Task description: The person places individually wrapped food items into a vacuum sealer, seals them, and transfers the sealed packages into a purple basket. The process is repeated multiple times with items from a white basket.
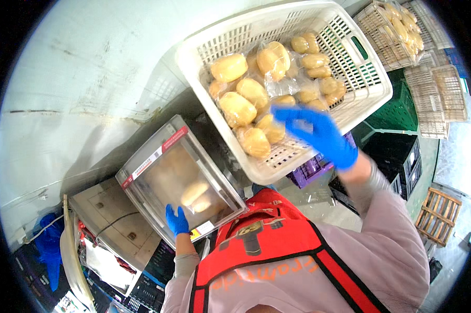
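Note:
A white slatted plastic crate [298,166] holds several yellow, potato-like vegetables [237,108] in clear plastic bags. Over its near side is my right hand [317,135] in a blue glove, blurred, fingers apart beside a bagged piece; I see nothing held, and contact is unclear. Left of the crate stands a box-shaped machine [153,162] with a clear lid and labels bearing writing. My left hand [177,222], also blue-gloved, is spread at the lid's near left part. Close to its fingertips lies a bagged pair of the vegetables [196,195]; whether above or beneath the lid is unclear.
A purple crate [310,172] is partly hidden under the white one. Black crates [392,152], a green crate [396,101] and a filled pale crate [388,37] stand to the right, with a wooden pallet [439,215] beyond. A pale wall [86,86] runs along the left.

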